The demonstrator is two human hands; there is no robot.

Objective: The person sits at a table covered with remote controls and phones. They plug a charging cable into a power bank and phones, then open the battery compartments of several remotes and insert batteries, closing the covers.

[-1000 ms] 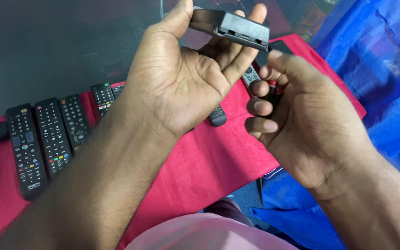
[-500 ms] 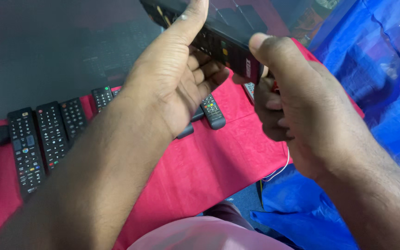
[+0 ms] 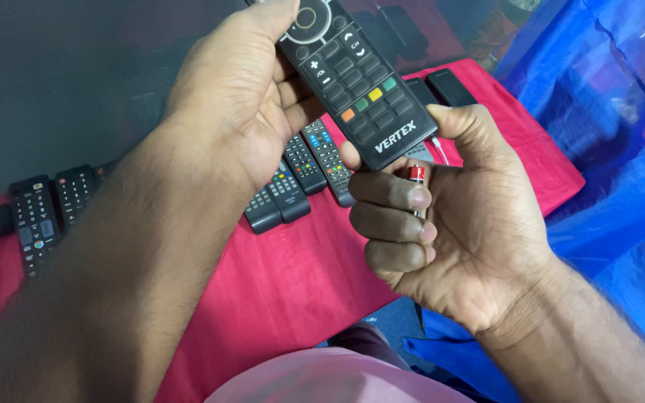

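Looking down from the head camera, the left hand (image 3: 251,97) is gripping a black remote control (image 3: 356,82) held up in the air, button side toward the camera, with the thumb lying along its left edge and the fingers wrapping behind and under its body; the top of the remote is running out of the upper edge of the picture. Its face is showing a round navigation ring, rows of dark keys and a row of small coloured keys in orange, green and yellow. The right hand (image 3: 453,231) is meeting the lower end of the remote, with the thumb pressing on its lower right corner and a fingertip touching the bottom edge, while the remaining fingers are curling tightly inward around a small battery (image 3: 416,176) with a red end, which is peeking out just below the remote. Beneath both hands a red cloth (image 3: 293,276) is covering the table, and several other black remotes (image 3: 296,179) are lying on it side by side just behind the hands, with more remotes (image 3: 46,213) lined up well apart at the left edge. A blue plastic sheet (image 3: 606,127) is hanging to the right of the cloth, and a pink garment (image 3: 330,380) is showing at the bottom edge.
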